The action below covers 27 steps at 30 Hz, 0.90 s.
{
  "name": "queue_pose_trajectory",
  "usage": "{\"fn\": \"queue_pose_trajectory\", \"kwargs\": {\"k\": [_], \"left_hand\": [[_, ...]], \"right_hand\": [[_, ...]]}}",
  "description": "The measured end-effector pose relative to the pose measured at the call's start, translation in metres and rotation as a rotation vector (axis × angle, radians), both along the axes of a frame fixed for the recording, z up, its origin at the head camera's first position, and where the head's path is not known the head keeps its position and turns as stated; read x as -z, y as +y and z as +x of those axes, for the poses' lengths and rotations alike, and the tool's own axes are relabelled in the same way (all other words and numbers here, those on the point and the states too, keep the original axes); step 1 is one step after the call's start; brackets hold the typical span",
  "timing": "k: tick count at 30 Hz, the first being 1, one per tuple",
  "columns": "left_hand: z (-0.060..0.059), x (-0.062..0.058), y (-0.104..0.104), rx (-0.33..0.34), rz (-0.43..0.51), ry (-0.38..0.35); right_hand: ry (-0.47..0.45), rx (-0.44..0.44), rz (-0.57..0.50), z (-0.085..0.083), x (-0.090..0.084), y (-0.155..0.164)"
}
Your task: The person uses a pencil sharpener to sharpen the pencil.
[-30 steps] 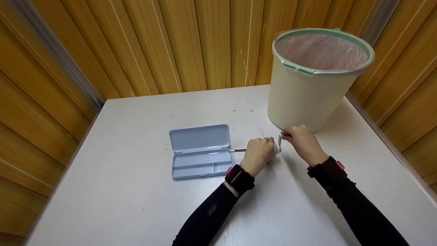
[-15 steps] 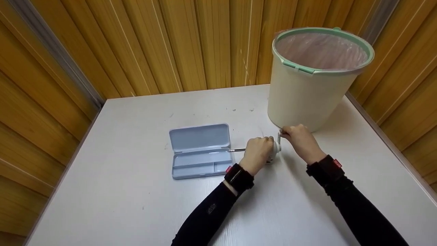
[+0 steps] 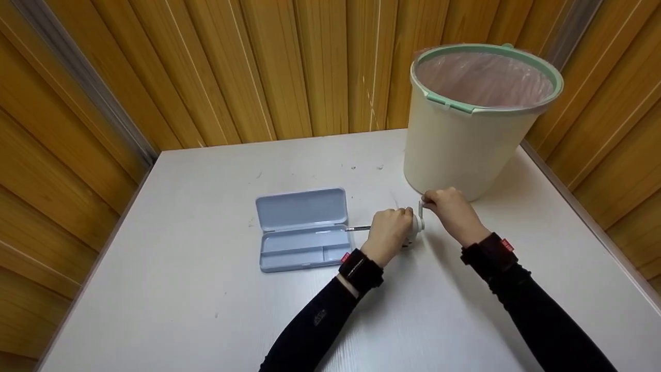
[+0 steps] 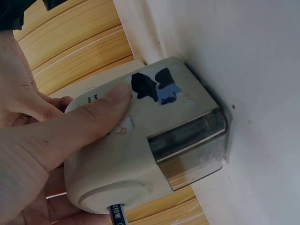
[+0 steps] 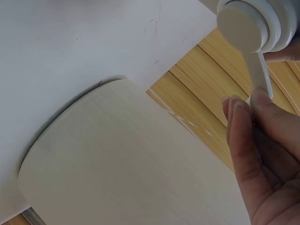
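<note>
From the head we look forward and down over the flat white table (image 3: 170, 232); closely from each wrist; all share the rounded white plastic sharpener (image 4: 117, 157).

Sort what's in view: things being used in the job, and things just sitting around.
In use:
sharpener, gripped by the left hand
crank, pinched by the right hand
pencil, its end in the sharpener

Sitting around:
open blue case, perhaps the pencil's, untouched by either hand
lined bin
</note>
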<state>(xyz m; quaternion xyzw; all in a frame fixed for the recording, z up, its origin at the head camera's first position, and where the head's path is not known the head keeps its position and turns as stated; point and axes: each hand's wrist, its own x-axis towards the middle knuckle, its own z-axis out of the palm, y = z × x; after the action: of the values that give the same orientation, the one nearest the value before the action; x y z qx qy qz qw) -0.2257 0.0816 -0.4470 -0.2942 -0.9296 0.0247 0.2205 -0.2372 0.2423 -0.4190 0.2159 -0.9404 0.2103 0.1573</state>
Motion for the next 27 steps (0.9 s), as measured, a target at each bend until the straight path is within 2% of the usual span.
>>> {"fn": "queue_pose_trajectory", "kwargs": {"k": [12,20,27], "left_hand": [[0.001,0.001,-0.001,0.002,0.007,0.017],[0.002,0.001,-0.001,0.001,-0.011,0.033],[0.001,0.001,-0.002,0.006,-0.01,0.016]], "right_hand": [[-0.038,0.009,-0.024,-0.002,-0.001,0.0],[-0.057,0.016,0.014,-0.008,0.001,-0.001],[-0.077,0.019,-0.001,-0.01,0.003,-0.001]]}}
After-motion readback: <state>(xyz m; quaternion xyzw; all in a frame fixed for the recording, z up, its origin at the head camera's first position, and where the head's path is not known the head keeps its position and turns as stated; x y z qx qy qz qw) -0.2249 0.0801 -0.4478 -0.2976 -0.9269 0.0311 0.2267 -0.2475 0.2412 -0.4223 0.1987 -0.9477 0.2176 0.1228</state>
